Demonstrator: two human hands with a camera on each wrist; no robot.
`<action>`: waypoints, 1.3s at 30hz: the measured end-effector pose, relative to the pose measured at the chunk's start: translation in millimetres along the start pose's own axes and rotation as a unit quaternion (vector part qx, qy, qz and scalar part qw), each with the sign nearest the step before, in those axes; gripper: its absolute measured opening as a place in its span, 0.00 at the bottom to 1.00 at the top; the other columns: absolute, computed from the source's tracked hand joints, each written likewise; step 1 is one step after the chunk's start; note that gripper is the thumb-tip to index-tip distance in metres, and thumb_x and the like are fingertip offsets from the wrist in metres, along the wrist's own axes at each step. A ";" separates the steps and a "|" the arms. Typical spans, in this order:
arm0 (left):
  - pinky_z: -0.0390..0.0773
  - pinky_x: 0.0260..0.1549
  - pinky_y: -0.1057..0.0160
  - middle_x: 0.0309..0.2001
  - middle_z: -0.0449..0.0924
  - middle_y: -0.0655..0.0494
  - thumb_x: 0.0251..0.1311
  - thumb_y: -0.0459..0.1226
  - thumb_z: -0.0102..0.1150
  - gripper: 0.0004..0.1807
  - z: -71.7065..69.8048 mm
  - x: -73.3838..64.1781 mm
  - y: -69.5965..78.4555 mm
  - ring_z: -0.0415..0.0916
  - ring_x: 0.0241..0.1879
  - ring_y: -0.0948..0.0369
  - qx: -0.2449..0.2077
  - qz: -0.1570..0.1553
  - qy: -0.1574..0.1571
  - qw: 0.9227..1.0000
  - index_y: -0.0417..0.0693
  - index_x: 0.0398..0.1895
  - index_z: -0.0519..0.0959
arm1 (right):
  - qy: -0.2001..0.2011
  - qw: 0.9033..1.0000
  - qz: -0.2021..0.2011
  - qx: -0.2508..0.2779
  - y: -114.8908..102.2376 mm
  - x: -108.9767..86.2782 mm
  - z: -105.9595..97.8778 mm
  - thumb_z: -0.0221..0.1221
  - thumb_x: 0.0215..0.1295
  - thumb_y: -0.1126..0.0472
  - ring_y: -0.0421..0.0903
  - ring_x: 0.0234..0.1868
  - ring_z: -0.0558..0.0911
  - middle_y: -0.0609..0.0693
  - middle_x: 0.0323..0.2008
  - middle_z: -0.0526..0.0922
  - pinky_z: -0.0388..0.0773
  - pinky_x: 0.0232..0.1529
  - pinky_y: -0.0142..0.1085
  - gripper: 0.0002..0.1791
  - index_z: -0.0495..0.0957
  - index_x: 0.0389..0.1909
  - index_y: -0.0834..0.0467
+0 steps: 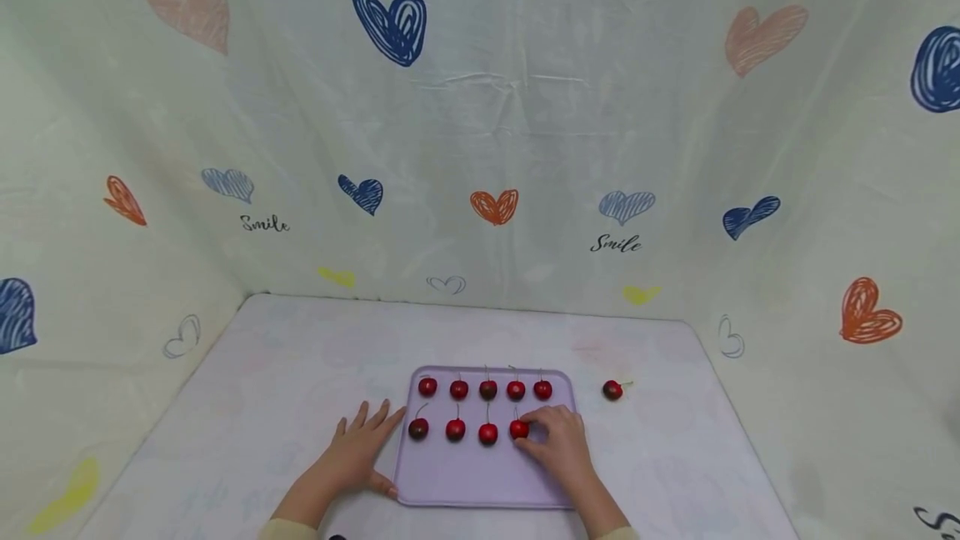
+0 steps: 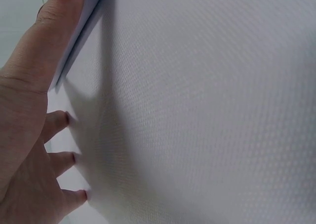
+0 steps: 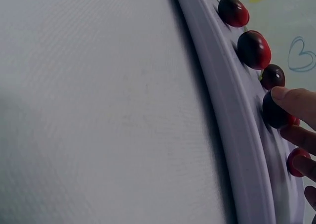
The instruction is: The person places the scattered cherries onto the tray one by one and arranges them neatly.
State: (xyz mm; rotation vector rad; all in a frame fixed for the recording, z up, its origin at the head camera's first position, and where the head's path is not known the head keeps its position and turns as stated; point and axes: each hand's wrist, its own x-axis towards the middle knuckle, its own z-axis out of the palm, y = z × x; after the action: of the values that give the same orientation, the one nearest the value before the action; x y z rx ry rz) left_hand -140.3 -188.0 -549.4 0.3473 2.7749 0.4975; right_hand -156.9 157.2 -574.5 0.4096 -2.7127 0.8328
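Note:
A lilac tray (image 1: 472,477) lies on the table with two rows of red cherries, their stems pointing mostly toward the back. My right hand (image 1: 561,444) reaches over the tray's right side and pinches the rightmost cherry (image 1: 518,429) of the front row between thumb and fingers. In the right wrist view the same cherry (image 3: 274,110) looks dark and is partly covered by fingertips. Spread out on the table, my left hand (image 1: 348,458) touches the tray's left edge with its thumb and index finger. Its thumb (image 2: 49,36) lies against the tray rim in the left wrist view.
One loose cherry (image 1: 612,390) with its stem sits on the table to the right of the tray. A small dark object (image 1: 337,537) shows at the bottom edge near the left wrist. Behind the white table (image 1: 315,340) hangs a curtain (image 1: 480,123) printed with hearts.

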 end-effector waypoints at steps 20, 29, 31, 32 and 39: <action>0.45 0.58 0.23 0.71 0.58 0.35 0.22 0.59 0.81 0.66 1.1 -3.5 -0.1 0.45 0.69 0.29 -0.004 0.007 0.010 1.000 0.46 0.72 0.63 | -0.020 1.000 -0.001 0.003 -0.9 -0.2 -1.3 0.77 0.41 0.52 0.39 0.38 0.74 0.35 0.32 0.83 0.65 0.41 0.40 0.16 0.85 0.33 0.46; 0.45 0.58 0.23 0.71 0.58 0.35 0.23 0.59 0.81 0.65 2.0 -1.8 -0.2 0.45 0.69 0.29 -0.004 0.010 0.010 1.000 0.46 0.72 0.63 | -0.024 1.000 0.000 0.007 0.2 0.4 -2.1 0.77 0.42 0.50 0.39 0.38 0.74 0.35 0.33 0.83 0.66 0.42 0.41 0.16 0.86 0.33 0.47; 0.45 0.58 0.23 0.71 0.58 0.35 0.23 0.59 0.81 0.65 2.0 -1.6 -0.1 0.45 0.69 0.29 -0.003 0.009 0.009 1.000 0.46 0.72 0.63 | -0.025 1.000 0.001 0.007 0.5 0.7 -2.1 0.77 0.42 0.50 0.39 0.38 0.74 0.35 0.33 0.83 0.66 0.42 0.41 0.16 0.86 0.33 0.47; 0.45 0.58 0.23 0.71 0.58 0.35 0.23 0.59 0.81 0.65 1.9 -1.5 0.1 0.45 0.69 0.29 -0.001 0.008 0.008 1.000 0.46 0.72 0.63 | -0.025 1.000 0.000 0.004 0.9 0.8 -1.9 0.77 0.42 0.51 0.39 0.38 0.74 0.35 0.33 0.83 0.65 0.42 0.41 0.16 0.85 0.33 0.47; 0.44 0.58 0.23 0.71 0.57 0.34 0.23 0.59 0.81 0.66 -2.9 -1.5 2.8 0.43 0.69 0.28 -0.001 0.001 -0.002 1.000 0.45 0.72 0.62 | -0.021 1.000 0.004 0.008 2.7 2.9 -6.7 0.77 0.42 0.52 0.39 0.38 0.75 0.37 0.33 0.84 0.66 0.43 0.41 0.16 0.86 0.34 0.48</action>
State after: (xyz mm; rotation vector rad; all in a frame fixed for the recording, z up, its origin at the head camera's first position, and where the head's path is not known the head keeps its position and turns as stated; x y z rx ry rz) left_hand -139.4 -186.8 -545.4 0.3494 2.7702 0.4997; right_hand -159.4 162.7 -569.5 0.4241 -2.7507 0.8575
